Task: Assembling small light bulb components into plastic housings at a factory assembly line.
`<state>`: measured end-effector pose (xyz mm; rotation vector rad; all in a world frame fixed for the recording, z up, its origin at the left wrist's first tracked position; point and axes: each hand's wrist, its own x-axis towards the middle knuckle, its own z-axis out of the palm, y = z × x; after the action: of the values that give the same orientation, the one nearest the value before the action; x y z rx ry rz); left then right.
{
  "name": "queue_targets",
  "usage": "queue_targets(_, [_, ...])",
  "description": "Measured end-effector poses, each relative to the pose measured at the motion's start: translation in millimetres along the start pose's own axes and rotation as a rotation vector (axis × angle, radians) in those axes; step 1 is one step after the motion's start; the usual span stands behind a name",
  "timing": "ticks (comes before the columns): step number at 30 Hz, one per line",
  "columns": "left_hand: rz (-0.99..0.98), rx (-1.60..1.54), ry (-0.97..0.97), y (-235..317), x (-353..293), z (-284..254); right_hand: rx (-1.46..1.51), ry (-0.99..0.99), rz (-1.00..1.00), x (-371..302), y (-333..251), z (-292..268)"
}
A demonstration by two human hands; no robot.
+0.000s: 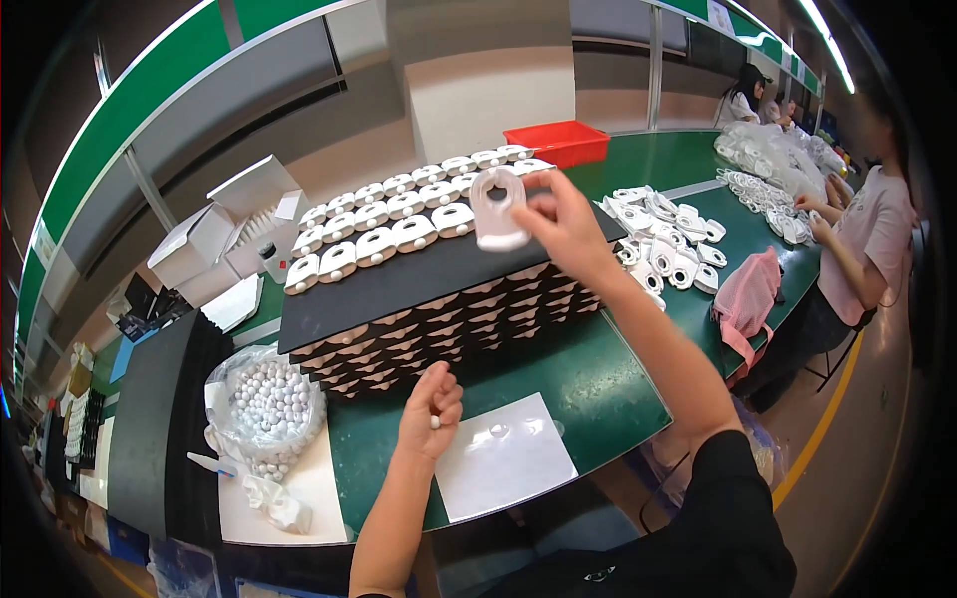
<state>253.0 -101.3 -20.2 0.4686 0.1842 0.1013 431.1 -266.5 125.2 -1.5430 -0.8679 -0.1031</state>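
Observation:
My right hand (566, 221) pinches the edge of a white plastic part with a round hole (500, 224), held upright above the top black board (399, 284). Rows of similar white parts (374, 245) lie on that board, each with a small knob at its near end. Several more boards with such parts between them are stacked beneath. Lower down, in front of the stack, my left hand (431, 404) is curled closed, and a small white ball (435, 423) shows among its fingers. Just below and to its right lies a white sheet (506, 458) on the green table.
A clear bag of white balls (269, 404) sits at left, beside a stack of black boards (164, 424). Loose white parts (663, 239) are heaped at right, near a pink bag (750, 299). A red bin (558, 143) stands behind; a co-worker (867, 219) works at far right.

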Motion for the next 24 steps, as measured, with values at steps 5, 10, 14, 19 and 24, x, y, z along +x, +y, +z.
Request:
queue_targets(5, [-0.029, -0.243, 0.056, 3.0, 11.7, -9.4, -0.447, 0.101, 0.149, 78.4, 64.4, -9.1])
queue_targets(10, [-0.055, -0.284, 0.109, 1.0, 9.4, -5.6, -0.547, 0.052, 0.367, 95.1, 75.6, -0.2])
queue_targets(14, [-0.048, -0.214, 0.141, 1.2, 5.2, 3.5, -0.409, -0.015, 0.432, 97.4, 73.4, -10.7])
queue_targets(19, [-0.057, -0.076, 0.113, -1.3, 3.5, 8.7, -0.508, 0.088, -0.030, 52.7, 53.5, -55.5])
queue_targets(24, [-0.153, 0.072, 0.085, -0.6, 6.6, 0.8, -0.751, 0.275, -0.206, -15.3, 42.4, -111.4])
